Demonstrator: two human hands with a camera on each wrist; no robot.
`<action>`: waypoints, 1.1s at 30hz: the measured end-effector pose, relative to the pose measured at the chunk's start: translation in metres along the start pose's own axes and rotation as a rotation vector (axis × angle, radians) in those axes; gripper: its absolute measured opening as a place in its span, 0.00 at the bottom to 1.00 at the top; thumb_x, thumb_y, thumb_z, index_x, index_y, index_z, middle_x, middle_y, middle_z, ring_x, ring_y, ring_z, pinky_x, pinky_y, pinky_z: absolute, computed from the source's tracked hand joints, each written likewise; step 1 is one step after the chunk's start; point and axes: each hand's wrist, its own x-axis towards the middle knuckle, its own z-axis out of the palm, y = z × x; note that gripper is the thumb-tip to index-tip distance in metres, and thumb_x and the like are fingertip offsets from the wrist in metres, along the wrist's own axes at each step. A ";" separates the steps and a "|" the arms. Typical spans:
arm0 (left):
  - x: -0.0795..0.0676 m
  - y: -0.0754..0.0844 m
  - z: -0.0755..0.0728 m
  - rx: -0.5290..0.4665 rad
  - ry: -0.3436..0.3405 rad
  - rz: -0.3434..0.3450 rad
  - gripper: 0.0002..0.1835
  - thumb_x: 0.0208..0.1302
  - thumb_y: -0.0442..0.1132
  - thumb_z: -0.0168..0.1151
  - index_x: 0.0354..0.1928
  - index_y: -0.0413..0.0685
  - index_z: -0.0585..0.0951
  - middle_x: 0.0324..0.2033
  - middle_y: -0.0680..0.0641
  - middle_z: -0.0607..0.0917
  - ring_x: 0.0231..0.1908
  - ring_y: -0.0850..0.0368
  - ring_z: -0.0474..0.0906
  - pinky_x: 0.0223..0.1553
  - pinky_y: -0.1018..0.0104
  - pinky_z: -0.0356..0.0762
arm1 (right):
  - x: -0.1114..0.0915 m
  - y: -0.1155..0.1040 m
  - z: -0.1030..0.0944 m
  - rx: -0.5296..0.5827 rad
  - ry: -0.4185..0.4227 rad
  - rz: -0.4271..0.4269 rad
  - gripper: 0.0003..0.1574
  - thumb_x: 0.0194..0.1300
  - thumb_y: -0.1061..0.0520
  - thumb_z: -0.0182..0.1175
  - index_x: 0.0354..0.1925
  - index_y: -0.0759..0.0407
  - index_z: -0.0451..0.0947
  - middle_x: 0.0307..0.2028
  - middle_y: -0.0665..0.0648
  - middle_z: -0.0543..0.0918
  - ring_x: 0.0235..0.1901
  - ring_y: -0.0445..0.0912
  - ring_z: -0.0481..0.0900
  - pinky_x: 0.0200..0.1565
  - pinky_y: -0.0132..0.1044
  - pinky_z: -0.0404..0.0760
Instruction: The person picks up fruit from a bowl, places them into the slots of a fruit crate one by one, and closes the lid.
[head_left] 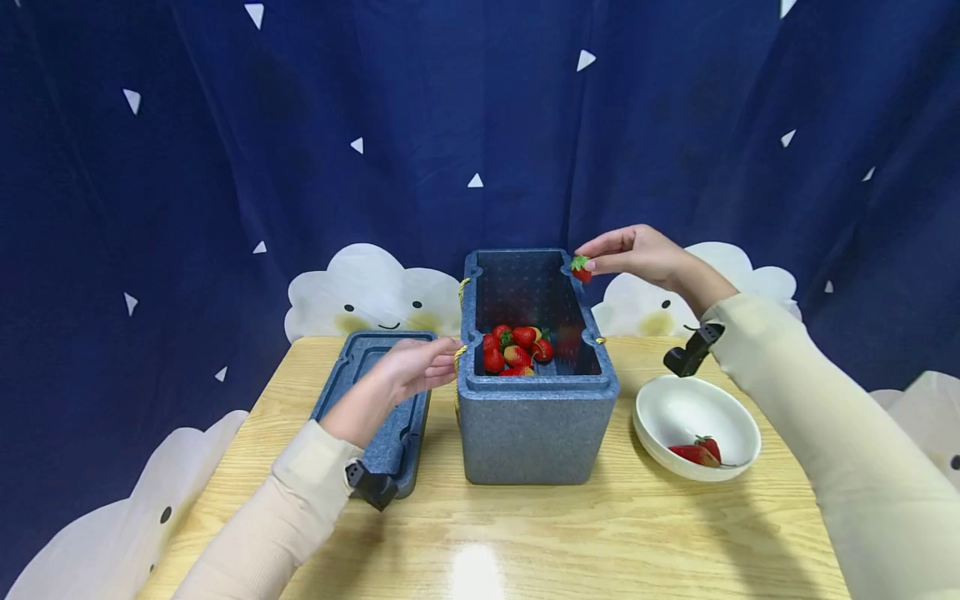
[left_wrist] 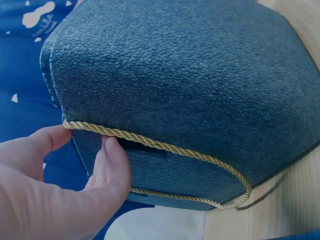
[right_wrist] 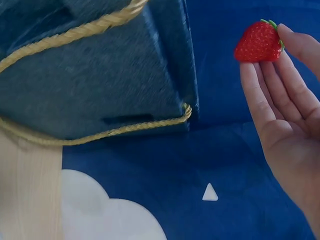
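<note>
A foam box (head_left: 534, 433), grey-blue and lidless, stands on the table with several red strawberries (head_left: 517, 357) lying inside near its front end. Above its right rim my right hand (head_left: 637, 254) pinches one strawberry (right_wrist: 260, 42) by its leafy end between thumb and fingertips. My left hand (head_left: 423, 364) rests its fingertips against the box's left side, close to the rim. In the left wrist view, the thumb and a fingertip are right at the yellow twisted rope (left_wrist: 170, 147). The other left fingers are partly hidden behind the thumb.
To the right of the box, a white bowl (head_left: 660, 407) holds a few strawberries (head_left: 697, 451). The box's flat lid (head_left: 408, 417) lies on the left, partly under my left forearm. Behind the wooden table (head_left: 525, 533) hangs a dark blue curtain (head_left: 420, 100) with cloud shapes.
</note>
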 end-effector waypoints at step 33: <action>0.000 0.003 -0.012 -0.048 -0.037 -0.097 0.27 0.67 0.43 0.58 0.65 0.41 0.67 0.50 0.47 0.75 0.43 0.60 0.76 0.52 0.69 0.79 | 0.055 -0.061 0.043 -0.053 -0.054 -0.077 0.21 0.62 0.56 0.64 0.53 0.62 0.80 0.41 0.48 0.88 0.49 0.44 0.80 0.65 0.51 0.73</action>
